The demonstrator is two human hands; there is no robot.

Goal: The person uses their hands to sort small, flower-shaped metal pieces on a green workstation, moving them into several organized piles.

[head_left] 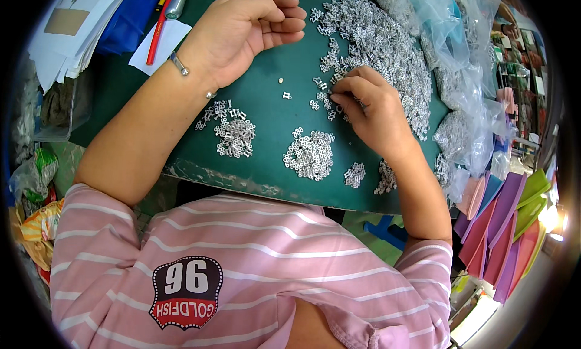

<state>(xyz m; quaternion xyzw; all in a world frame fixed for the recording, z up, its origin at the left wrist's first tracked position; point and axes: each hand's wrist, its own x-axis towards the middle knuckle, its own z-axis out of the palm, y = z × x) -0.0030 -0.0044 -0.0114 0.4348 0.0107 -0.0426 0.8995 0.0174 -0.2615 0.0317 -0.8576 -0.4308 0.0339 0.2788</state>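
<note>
My left hand point(249, 31) hovers over the far left part of the green tabletop point(266, 113), its fingers loosely bent, with nothing visible in them. A metal cuff bracelet point(181, 66) is on that wrist. To the right, my right hand point(374, 110) is low at the edge of a big heap of small silver metal pieces point(387, 52). Thumb and forefinger pinch together beside a few loose pieces point(321, 100); what they hold is hidden. Nearer me are a left pile point(236, 136), a middle pile point(308, 155) and a small pile point(354, 175) of similar pieces.
Clear plastic bags point(451, 83) of metal pieces line the right side. At the far left lie papers point(72, 28), a red pen point(156, 40) and a metallic cylinder point(177, 3). Colourful folded sheets or bins point(499, 228) stand at the right. The table's worn front edge point(242, 189) runs before me.
</note>
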